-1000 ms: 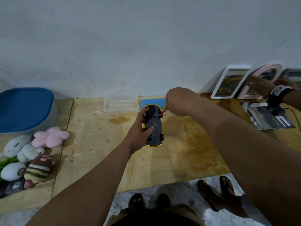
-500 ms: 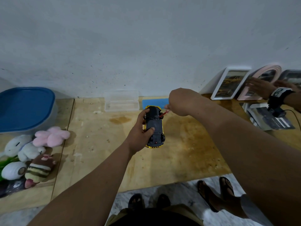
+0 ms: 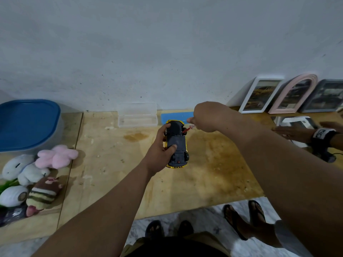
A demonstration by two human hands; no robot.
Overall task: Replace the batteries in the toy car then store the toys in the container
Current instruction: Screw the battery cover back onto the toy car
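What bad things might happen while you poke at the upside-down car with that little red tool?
The left hand holds the toy car in the air by one side only, so a hard push might twist it loose and drop it onto the table. The red screwdriver in the right hand is thin and could slip off.

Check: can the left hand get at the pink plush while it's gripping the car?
Probably not yet. The left hand is closed on the toy car; the pink plush lies unobstructed, off to the left.
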